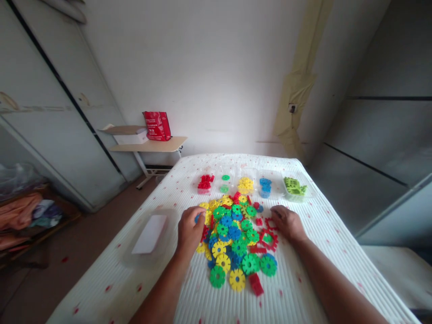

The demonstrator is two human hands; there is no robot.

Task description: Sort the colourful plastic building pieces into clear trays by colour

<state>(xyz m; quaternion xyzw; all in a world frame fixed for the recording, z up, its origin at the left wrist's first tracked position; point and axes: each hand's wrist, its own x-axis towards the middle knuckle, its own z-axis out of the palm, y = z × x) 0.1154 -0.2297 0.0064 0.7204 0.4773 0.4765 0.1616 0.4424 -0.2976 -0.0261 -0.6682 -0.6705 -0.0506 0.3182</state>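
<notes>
A heap of notched plastic discs in yellow, green and blue lies on the table, mixed with red pieces. At its left edge is my left hand, thumb and fingers closed around a blue notched disc that shows only in part. My right hand is at the right side of the heap, fingers curled downward; whatever they hold, if anything, is hidden. Close to it lie a red toothed ring and a larger red gear-shaped ring. A red block sits at the near edge.
Along the back stand clear containers with red pieces, green discs, yellow discs, blue discs and lime-green pieces. A clear tray with a white card is at left. Behind, a side table bears a red bag.
</notes>
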